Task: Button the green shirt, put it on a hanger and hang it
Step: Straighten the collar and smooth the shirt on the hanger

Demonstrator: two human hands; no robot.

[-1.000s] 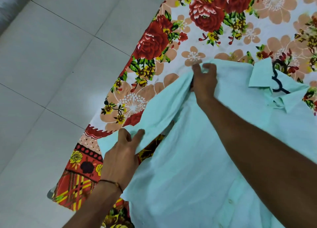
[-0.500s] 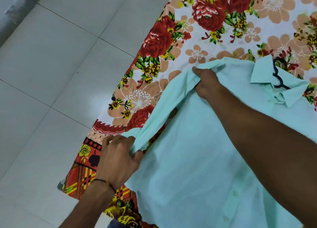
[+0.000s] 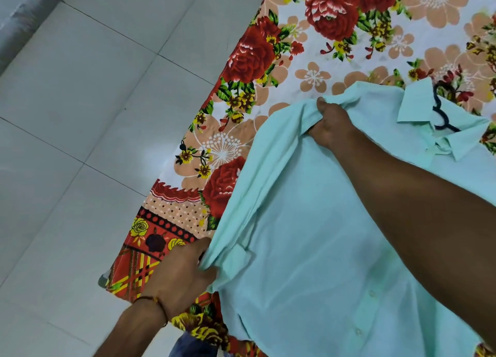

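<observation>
Both hands clutch the green shirt (image 3: 308,236), left hand (image 3: 185,273) near, right hand (image 3: 331,126) far; soft, floppy cloth, we'd grip seams.

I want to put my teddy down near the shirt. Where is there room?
Bare floral sheet lies beyond the green shirt and its hanger, and in a narrower strip between the sleeve and the tiled floor. It is crowded where the left hand and right hand grip the sleeve.
</observation>
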